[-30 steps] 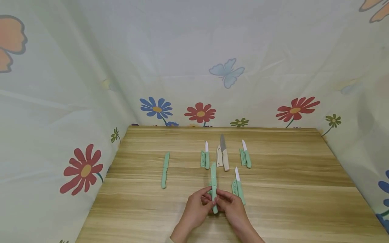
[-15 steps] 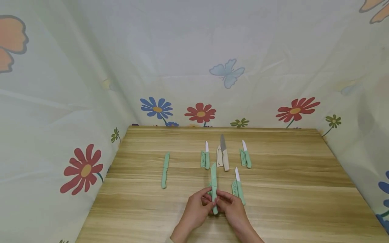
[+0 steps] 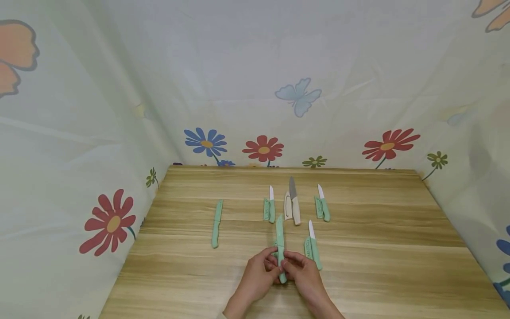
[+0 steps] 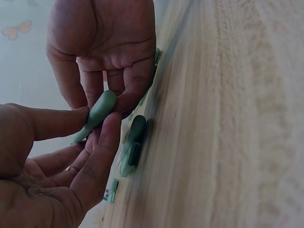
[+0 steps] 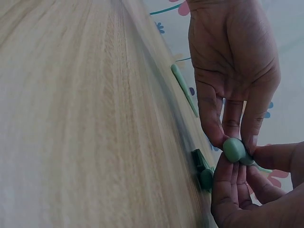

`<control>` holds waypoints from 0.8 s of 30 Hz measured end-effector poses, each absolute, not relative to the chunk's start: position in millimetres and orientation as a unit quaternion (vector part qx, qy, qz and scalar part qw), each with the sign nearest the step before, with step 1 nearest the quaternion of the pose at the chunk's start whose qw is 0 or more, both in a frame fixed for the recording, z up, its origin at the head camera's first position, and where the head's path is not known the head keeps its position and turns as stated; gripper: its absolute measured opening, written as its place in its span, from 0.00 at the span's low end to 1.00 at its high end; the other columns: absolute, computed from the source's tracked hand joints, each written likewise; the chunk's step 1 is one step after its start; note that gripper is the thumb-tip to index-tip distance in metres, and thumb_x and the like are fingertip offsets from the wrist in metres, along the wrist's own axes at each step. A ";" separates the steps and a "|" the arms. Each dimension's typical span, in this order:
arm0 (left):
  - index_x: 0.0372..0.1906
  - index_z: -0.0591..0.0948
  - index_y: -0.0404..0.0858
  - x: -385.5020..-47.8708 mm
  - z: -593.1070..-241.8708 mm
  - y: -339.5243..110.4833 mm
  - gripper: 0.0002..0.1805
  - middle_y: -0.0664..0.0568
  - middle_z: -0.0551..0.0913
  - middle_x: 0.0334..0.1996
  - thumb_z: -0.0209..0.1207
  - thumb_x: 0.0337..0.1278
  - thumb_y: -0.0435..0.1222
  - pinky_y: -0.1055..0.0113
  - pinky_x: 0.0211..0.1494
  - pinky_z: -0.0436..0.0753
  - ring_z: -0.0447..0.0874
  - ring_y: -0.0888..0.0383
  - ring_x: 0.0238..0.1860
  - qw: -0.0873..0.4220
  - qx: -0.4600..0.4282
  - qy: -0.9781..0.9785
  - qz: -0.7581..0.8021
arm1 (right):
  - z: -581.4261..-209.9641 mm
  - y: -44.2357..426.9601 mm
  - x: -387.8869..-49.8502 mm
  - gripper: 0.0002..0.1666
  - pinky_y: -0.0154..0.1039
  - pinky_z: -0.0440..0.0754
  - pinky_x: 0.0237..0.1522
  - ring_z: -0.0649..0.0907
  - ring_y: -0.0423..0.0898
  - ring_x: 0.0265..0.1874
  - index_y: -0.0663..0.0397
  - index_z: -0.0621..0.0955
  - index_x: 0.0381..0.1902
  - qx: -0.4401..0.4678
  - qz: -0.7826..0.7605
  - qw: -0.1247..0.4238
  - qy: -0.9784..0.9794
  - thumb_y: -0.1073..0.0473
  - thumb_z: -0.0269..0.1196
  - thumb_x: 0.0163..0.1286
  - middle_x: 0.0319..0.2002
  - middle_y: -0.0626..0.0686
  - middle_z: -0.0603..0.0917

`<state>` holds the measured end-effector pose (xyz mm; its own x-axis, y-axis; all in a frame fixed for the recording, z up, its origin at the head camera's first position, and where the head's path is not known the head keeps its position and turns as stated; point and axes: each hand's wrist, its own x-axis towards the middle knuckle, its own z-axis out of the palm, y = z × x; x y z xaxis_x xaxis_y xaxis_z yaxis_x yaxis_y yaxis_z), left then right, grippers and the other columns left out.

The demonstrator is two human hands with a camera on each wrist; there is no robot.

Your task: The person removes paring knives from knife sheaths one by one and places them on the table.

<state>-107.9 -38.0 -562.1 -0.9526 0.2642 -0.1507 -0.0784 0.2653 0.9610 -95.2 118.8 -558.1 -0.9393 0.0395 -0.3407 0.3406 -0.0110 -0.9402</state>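
Both hands hold one green knife (image 3: 280, 235) in a green sheath, raised over the table with its tip pointing away. My left hand (image 3: 256, 272) pinches the handle from the left and my right hand (image 3: 304, 272) from the right. In the left wrist view the handle's rounded end (image 4: 103, 105) sits between the fingertips of both hands. The right wrist view shows this handle end (image 5: 232, 149) from the other side. A small green piece (image 3: 275, 254) peeks out beside the left fingers; mostly hidden, its kind is unclear.
Just right of the hands lies an unsheathed green knife (image 3: 314, 252) beside its sheath. Farther back are two more green knives (image 3: 272, 210) (image 3: 325, 210) with white blades and a beige knife (image 3: 295, 210) with a grey blade. A sheathed green knife (image 3: 215, 230) lies left on the wooden table (image 3: 179, 274).
Both hands keep their grip on the sheathed knife. The knife has tilted or shifted very slightly towards the person; the other knives lie as before.
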 end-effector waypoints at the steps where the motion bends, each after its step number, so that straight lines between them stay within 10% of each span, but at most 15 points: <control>1: 0.67 0.77 0.34 -107.6 -562.5 -38.4 0.29 0.53 0.83 0.40 0.66 0.60 0.25 0.72 0.30 0.86 0.85 0.64 0.34 0.145 0.060 0.781 0.605 | -558.6 119.0 -95.0 0.23 0.34 0.87 0.37 0.84 0.43 0.39 0.73 0.78 0.63 0.137 -0.697 0.107 0.696 0.67 0.62 0.74 0.46 0.59 0.87; 24: 0.67 0.78 0.37 -138.8 -554.0 -47.3 0.25 0.47 0.84 0.47 0.64 0.69 0.38 0.68 0.41 0.89 0.88 0.57 0.41 0.119 0.048 0.762 0.635 | -560.0 122.0 -90.0 0.23 0.35 0.86 0.37 0.83 0.44 0.39 0.71 0.78 0.61 0.135 -0.697 0.139 0.691 0.64 0.65 0.72 0.44 0.55 0.83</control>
<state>-138.8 -47.3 -554.0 -0.9671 0.2245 -0.1198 -0.0774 0.1888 0.9790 -90.0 122.0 -560.0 -0.9248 -0.0071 -0.3805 0.3805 -0.0075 -0.9247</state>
